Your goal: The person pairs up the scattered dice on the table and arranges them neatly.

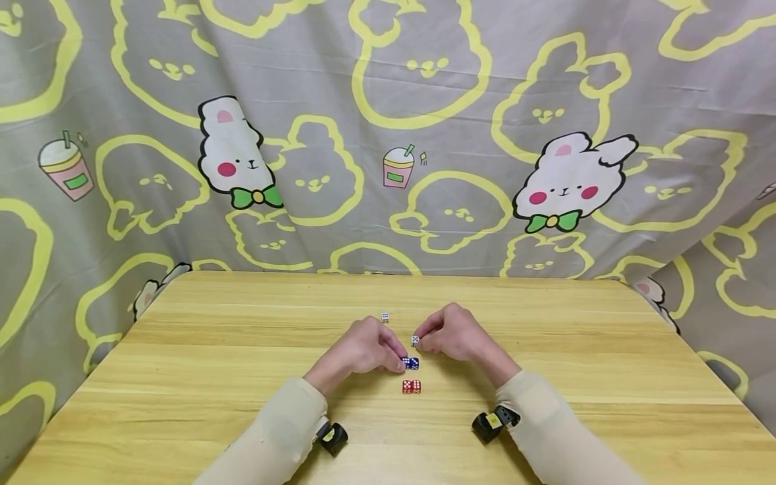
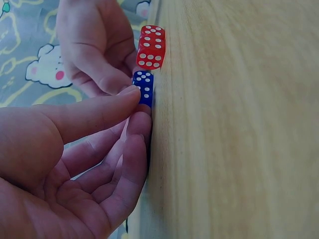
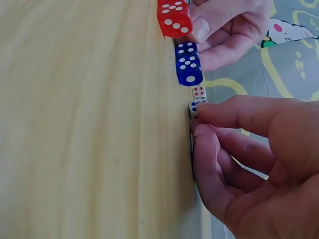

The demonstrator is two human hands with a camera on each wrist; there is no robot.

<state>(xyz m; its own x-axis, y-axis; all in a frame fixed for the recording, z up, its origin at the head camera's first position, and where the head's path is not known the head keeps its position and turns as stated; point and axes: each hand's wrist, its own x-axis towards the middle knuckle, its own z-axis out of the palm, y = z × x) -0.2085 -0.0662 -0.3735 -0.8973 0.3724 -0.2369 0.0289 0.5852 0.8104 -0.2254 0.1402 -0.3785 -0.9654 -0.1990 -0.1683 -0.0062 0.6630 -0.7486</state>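
Two blue dice (image 1: 415, 364) stand side by side on the table. My left hand (image 1: 366, 345) pinches the left blue die (image 2: 146, 94) between thumb and index finger. Just beyond them, my right hand (image 1: 456, 334) pinches a white die (image 1: 415, 340) by its right side; its blue pips show in the right wrist view. Nearer to me is a pair of touching red dice (image 1: 411, 386), with neither hand on them. Another white die (image 1: 384, 317) sits farther back, to the left, apart from both hands.
The dice are on a light wooden table (image 1: 242, 417). A grey curtain (image 1: 339, 87) with yellow outlines and cartoon rabbits hangs behind its far edge. Each wrist carries a black camera, such as the one at the left sleeve (image 1: 333, 438).
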